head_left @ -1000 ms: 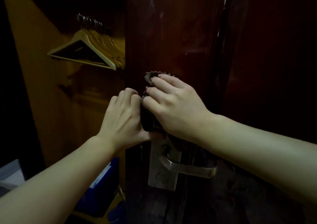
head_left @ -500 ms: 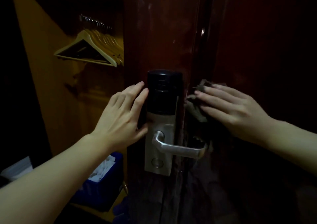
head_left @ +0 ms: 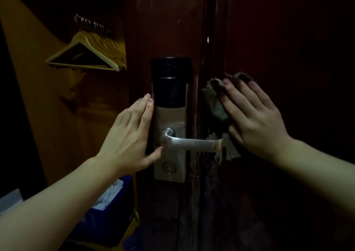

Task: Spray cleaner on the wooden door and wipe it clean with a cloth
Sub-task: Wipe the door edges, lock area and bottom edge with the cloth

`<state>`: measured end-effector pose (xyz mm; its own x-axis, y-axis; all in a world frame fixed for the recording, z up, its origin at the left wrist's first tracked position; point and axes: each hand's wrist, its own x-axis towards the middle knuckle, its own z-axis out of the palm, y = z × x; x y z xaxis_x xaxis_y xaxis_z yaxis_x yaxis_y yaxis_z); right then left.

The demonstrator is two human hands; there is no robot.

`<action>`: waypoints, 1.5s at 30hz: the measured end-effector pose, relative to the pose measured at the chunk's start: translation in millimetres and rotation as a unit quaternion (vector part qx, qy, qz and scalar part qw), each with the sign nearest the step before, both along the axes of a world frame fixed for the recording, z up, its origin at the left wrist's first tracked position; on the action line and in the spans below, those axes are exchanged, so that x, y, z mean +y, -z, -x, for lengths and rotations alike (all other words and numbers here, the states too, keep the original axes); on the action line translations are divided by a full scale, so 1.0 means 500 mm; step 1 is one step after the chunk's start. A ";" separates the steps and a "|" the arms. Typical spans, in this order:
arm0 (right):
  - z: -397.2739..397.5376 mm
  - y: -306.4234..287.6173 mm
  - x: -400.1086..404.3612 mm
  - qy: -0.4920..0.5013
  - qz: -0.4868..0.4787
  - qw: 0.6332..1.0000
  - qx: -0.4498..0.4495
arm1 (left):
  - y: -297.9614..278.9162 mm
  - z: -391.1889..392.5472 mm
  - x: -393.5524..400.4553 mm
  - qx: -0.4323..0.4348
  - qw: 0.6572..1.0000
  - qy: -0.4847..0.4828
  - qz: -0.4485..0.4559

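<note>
The dark wooden door (head_left: 169,23) fills the middle and right of the dim view. It carries a lock plate (head_left: 169,170) with a black keypad top and a silver lever handle (head_left: 194,145). My left hand (head_left: 132,133) lies flat with straight fingers on the door's left edge beside the lock, thumb touching the plate. My right hand (head_left: 251,116) presses a grey cloth (head_left: 215,104) flat against the door right of the lock. A corner of the cloth hangs below by the lever's tip. No spray bottle is in view.
Several wooden hangers (head_left: 90,54) hang on a rail in the open wardrobe at the left. A blue bin (head_left: 101,220) with white paper stands on the floor at the lower left, next to the door's edge.
My right hand slid the cloth from the lock's black top rightward onto the door panel, uncovering the lock. My left hand's fingers straightened and shifted a little lower along the lock's left side.
</note>
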<state>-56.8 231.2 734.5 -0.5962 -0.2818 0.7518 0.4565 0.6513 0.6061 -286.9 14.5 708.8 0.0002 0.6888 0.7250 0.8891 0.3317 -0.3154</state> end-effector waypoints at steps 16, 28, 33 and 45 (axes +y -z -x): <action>0.186 0.158 -0.108 -0.113 0.106 0.986 0.057 | 0.073 0.021 0.027 0.013 0.999 0.024 -0.035; 0.111 0.228 -0.078 -0.101 0.023 0.994 -0.043 | 0.119 0.029 0.025 0.039 0.997 0.051 -0.044; 0.155 0.223 -0.118 -0.079 -0.024 0.994 -0.067 | 0.126 0.033 0.027 0.048 0.997 0.047 -0.042; 0.110 0.301 -0.084 -0.085 -0.081 0.977 -0.180 | 0.163 0.039 0.026 0.075 0.996 0.020 -0.045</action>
<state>-111.6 189.0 584.2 -0.7481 -0.4974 0.4393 0.0881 0.5817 0.8086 -306.4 27.5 627.2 0.1387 0.6176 0.7742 0.8476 0.3303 -0.4153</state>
